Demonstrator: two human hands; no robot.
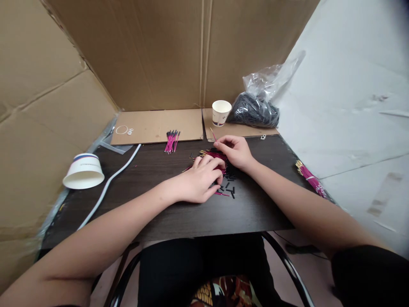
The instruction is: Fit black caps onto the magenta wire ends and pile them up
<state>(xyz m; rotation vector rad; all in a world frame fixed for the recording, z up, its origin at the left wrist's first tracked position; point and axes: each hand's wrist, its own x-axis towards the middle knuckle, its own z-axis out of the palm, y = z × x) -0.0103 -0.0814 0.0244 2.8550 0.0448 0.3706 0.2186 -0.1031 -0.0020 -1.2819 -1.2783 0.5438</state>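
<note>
My right hand (pixel 234 150) pinches one thin pink wire with a gold tip (pixel 212 131), which points up and to the left. Beneath both hands lies a pile of pink wires with gold ends (pixel 207 153), mixed with short black tubes (pixel 230 190). My left hand (pixel 204 178) rests low over the pile's near side, its fingers curled and the thumb close to the fingertips; whatever is between them is hidden. Farther back on the left, a small bunch of pink wires with black ends (pixel 171 142) is laid out partly on cardboard.
An upright paper cup (pixel 221 114) stands at the back beside a clear bag of black pieces (pixel 255 110). A tipped paper cup (pixel 83 171) and a white cable (pixel 111 179) lie left. A tied wire bundle (pixel 309 178) is at the right edge. Cardboard walls enclose the desk.
</note>
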